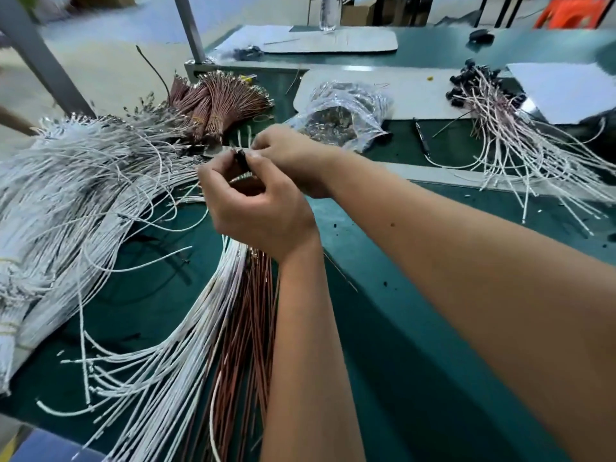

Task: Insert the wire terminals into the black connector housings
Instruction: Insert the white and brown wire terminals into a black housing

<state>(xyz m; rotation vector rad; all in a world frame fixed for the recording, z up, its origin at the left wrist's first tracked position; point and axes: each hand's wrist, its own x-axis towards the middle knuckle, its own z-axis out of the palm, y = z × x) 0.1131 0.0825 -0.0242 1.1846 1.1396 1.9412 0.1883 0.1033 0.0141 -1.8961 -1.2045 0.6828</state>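
Head view: loose white and brown insulated wires (213, 328) fan across the green bench mat (416, 328) at its near edge. Above them, left hand (260, 208) and right hand (290, 155) together pinch a small black plastic connector housing (240, 159) — mid-surface. Finished white-wire assemblies with black housings (520, 141) lie toward the far right corner.

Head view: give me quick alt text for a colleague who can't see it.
Both hands meet above a green bench, the left hand and right hand pinching a small black connector housing. White wires and brown wires fan out below and left; finished assemblies lie far right.
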